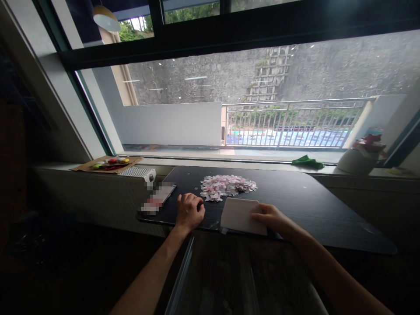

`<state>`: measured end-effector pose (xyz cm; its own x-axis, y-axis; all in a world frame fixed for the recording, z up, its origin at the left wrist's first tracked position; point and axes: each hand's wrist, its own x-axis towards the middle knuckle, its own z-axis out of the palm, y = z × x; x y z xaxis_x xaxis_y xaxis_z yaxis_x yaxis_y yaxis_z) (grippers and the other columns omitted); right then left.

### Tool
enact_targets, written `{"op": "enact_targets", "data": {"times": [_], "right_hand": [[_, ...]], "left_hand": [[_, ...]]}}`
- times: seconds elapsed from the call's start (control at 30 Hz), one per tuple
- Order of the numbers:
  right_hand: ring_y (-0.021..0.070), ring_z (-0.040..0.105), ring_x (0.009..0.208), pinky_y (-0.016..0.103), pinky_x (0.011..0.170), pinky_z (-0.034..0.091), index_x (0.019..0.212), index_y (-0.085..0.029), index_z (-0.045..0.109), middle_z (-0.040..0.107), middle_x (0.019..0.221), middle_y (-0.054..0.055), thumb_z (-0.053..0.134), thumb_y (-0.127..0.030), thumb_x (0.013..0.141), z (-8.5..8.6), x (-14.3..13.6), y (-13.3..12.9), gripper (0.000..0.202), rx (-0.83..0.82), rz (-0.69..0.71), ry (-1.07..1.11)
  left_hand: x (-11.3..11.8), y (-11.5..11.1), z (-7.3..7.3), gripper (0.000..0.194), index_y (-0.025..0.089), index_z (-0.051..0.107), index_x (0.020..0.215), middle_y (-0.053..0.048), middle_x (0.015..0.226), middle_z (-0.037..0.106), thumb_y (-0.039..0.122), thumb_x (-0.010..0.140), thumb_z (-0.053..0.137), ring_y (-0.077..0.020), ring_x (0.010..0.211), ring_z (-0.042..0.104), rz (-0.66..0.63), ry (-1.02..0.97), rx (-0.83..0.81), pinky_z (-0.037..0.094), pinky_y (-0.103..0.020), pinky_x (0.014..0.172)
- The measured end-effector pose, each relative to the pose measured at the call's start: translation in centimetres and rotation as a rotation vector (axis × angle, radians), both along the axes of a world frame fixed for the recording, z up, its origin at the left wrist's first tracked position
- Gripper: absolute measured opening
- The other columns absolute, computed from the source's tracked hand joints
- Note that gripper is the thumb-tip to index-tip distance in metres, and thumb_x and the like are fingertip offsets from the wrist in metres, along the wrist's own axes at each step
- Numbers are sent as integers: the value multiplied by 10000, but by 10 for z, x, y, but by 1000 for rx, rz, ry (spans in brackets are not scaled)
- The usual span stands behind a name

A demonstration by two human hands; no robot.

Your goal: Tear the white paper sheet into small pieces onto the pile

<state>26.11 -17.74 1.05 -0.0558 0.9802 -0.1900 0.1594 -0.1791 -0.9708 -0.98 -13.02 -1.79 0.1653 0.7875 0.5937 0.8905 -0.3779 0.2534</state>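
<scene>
My right hand (269, 217) holds a flat, off-white rectangular piece (242, 214) by its right side, thumb on top. It looks like cardboard or a pad, and lies at the front edge of the dark table (295, 205). My left hand (190, 211) rests near the table's front edge with its fingers curled in; whatever may be inside them is hidden. Just beyond both hands is a heap of small pink and white paper scraps (226, 186). Left of my left hand lies a flat phone-like object (160, 197), partly blurred out.
On the sill at left, a brown board (85, 165) bears colourful items beside a white slatted unit (138, 173). A green cloth (307, 162) and a pale rounded pot (356, 159) stand at right. A window with a railing (285, 124) outside rises behind the table.
</scene>
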Motion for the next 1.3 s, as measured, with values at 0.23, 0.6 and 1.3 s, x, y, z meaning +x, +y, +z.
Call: {"op": "enact_targets", "data": {"times": [0.23, 0.6, 1.3], "right_hand": [[192, 655, 674, 290, 616, 511, 786, -146, 670, 721, 743, 35, 735, -297, 509, -2, 3, -11, 323, 22, 13, 62], [175, 599, 650, 269, 556, 462, 799, -184, 601, 651, 713, 26, 586, -334, 662, -6, -19, 34, 203, 397, -294, -314], [150, 547, 579, 243, 485, 407, 746, -184, 607, 623, 679, 31, 579, -275, 656, 24, 4, 24, 131, 319, -349, -519]], "left_hand": [[0, 0, -1, 128, 208, 652, 792, -63, 892, 653, 209, 751, 530, -263, 1010, 533, 5, -4, -6, 252, -529, 1031], [0, 0, 1, 122, 223, 644, 792, -56, 893, 654, 201, 743, 534, -258, 1018, 529, -2, -20, -26, 250, -531, 1037], [1, 0, 1, 123, 210, 647, 802, -65, 903, 649, 214, 750, 535, -265, 1029, 522, -9, -11, -14, 243, -532, 1039]]}}
